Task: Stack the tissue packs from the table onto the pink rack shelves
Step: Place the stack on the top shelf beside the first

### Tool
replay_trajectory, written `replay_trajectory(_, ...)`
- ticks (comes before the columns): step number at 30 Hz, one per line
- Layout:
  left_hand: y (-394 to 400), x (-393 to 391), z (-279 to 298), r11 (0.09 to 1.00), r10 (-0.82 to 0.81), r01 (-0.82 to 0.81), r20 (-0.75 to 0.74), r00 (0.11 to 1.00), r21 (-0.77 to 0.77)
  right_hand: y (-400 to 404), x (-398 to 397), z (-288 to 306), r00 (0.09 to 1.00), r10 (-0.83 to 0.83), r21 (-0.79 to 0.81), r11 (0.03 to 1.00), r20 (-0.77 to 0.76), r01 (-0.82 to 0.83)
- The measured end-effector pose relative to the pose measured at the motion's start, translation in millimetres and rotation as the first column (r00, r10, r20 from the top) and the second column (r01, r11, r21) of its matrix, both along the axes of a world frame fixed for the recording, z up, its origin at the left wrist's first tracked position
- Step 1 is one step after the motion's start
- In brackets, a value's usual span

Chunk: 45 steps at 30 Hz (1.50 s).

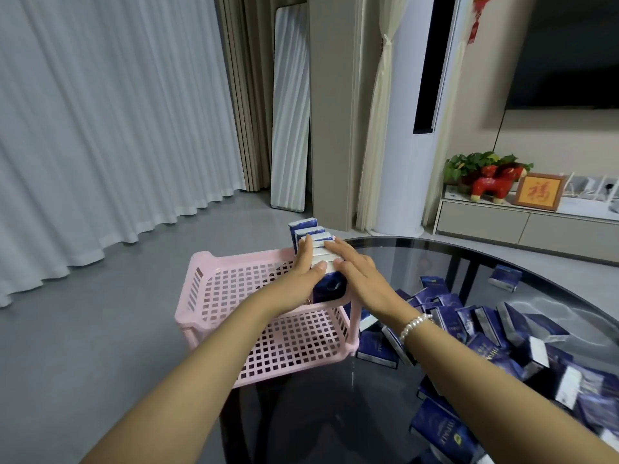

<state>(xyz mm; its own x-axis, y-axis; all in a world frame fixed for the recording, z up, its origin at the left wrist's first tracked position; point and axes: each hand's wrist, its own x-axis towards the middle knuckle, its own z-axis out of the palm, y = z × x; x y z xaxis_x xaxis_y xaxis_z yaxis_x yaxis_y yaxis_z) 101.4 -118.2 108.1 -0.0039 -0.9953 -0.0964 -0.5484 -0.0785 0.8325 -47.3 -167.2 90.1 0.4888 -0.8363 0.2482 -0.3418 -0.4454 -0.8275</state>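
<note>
Pressing between both hands, left (pixel 306 267) and right (pixel 356 266), a row of dark-blue tissue packs (pixel 313 237) stands on the pink plastic lattice rack (pixel 214 289); many packs (pixel 502 336) remain on the glass tabletop (pixel 335 413) right of them.

Hands (pixel 310 266) around racked tissue packs (pixel 316 242)

1. Pale sheer curtains (pixel 100 128) are hung across the left, down to a grey floor (pixel 83 329).
2. A tall mirror (pixel 290 108) is leaned beside beige drapes (pixel 249 95).
3. A white tower unit (pixel 412 122) is stood before the wall.
4. A dark screen (pixel 566 51) is mounted above a low cabinet (pixel 522 226).
</note>
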Motion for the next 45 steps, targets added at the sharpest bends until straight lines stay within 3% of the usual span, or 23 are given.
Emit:
replay_trajectory(3,-5,1,3,0.986,0.108,-0.124,-0.137,0.985,-0.111,3,8,-4,0.998,-0.052,-0.046,0.997,0.035,0.053)
replay_trajectory(6,-21,5,6,0.943,0.229,-0.250,-0.117,0.966,-0.218,2,11,-7,0.997,-0.071,-0.054,0.996,0.033,0.073)
replay_trajectory(13,-53,13,3,0.962,0.097,-0.079,0.056,0.994,-0.261,3,15,-12,0.993,-0.113,-0.099,0.988,0.046,0.117)
replay_trajectory(20,-58,22,2,0.986,0.035,-0.016,0.114,0.993,-0.165,7,16,-11,0.992,-0.123,-0.080,0.989,0.035,0.126)
replay_trajectory(25,-45,15,5,0.973,0.071,-0.067,0.010,0.997,-0.221,12,11,-6,0.991,-0.123,-0.020,0.992,0.054,0.124)
replay_trajectory(30,-14,5,3,0.915,0.151,-0.119,0.053,0.987,-0.386,26,6,0,0.982,-0.160,-0.039,0.986,0.105,0.165)
replay_trajectory(34,19,-12,2,0.790,0.176,-0.100,0.067,0.982,-0.605,45,-7,4,0.956,-0.264,-0.095,0.956,0.127,0.277)
replay_trajectory(38,55,-37,0,0.718,0.199,-0.058,0.125,0.972,-0.693,71,-37,-1,0.929,-0.346,-0.115,0.926,0.131,0.361)
replay_trajectory(45,108,-78,-34,0.838,0.040,0.047,0.147,0.988,-0.544,123,-91,-21,0.915,-0.403,-0.207,0.897,-0.020,0.390)
